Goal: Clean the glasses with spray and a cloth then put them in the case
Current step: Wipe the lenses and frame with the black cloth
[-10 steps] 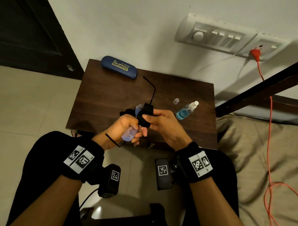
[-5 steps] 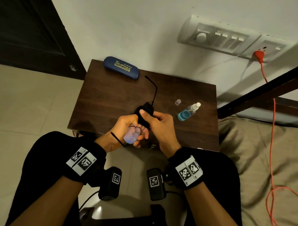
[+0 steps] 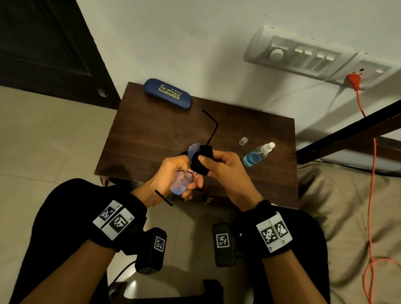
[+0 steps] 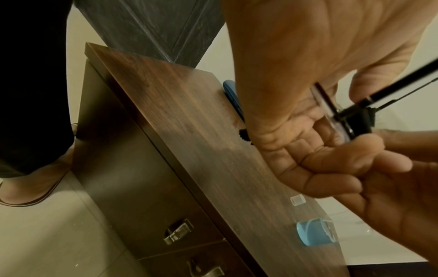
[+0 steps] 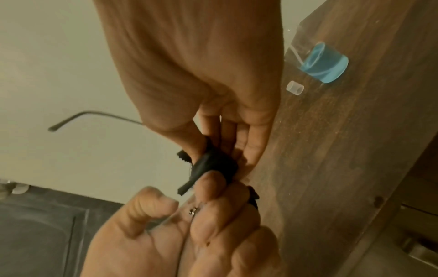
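Observation:
My left hand (image 3: 171,171) grips thin black-framed glasses (image 3: 181,183) by the near lens, above the table's front edge. The far lens (image 3: 193,149) is pinched inside a black cloth (image 3: 201,161) by my right hand (image 3: 219,166), thumb on top. One temple (image 3: 210,127) sticks out over the table. In the right wrist view the cloth (image 5: 213,165) is folded round the lens between thumb and fingers. The left wrist view shows the frame's hinge (image 4: 350,114) by my fingers. The blue case (image 3: 167,93) lies shut at the table's far left corner. The spray bottle (image 3: 257,153) of blue liquid lies on its side, to the right.
The small dark wooden table (image 3: 150,138) stands against a white wall. A clear cap (image 3: 243,140) lies beside the bottle. A bed (image 3: 352,214) with an orange cable (image 3: 373,180) is on the right, a dark door (image 3: 39,39) on the left.
The cloth-covered fingers of my right hand have rubbed along the far lens, sliding in and back out. The glasses have tilted slightly in my left hand.

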